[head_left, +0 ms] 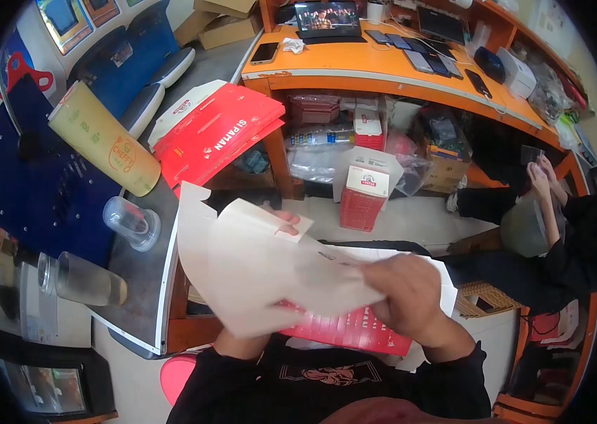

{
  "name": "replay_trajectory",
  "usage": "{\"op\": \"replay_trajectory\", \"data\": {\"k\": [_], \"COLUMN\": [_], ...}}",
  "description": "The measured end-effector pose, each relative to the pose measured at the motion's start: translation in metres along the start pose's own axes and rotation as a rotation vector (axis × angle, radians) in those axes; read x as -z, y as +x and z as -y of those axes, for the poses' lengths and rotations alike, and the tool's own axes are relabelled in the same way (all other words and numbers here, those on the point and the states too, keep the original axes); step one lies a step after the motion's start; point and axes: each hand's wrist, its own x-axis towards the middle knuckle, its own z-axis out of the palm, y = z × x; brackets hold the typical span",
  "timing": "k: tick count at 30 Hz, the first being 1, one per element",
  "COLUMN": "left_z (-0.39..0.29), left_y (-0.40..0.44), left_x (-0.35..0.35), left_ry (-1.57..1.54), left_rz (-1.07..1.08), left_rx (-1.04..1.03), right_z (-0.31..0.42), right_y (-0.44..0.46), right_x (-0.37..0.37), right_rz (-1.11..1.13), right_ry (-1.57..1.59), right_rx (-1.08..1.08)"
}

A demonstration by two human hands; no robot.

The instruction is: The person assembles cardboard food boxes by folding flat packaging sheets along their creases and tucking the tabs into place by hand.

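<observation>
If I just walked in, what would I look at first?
Probably the big pale sheet at the person's hands, in the middle. Then the bright red cartons and tall yellow cup to the left. At the back, a lit screen stands on the orange desk.

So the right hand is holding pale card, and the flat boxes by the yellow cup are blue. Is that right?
Not quite: the head view shows the flat boxes by the yellow cup are mostly red, not blue. The right hand is holding pale card.
</observation>
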Motion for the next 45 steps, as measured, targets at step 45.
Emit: {"op": "replay_trajectory", "data": {"k": [45], "left_z": [-0.038], "left_y": [-0.015], "left_x": [-0.084], "left_ry": [0.648], "left_rz": [-0.224], "left_rx": [0.078], "right_z": [-0.008], "right_y": [0.062], "right_x": [0.003], "right_rz": [-0.118], "right_ry": [-0.191], "right_rx": [-0.127]}}
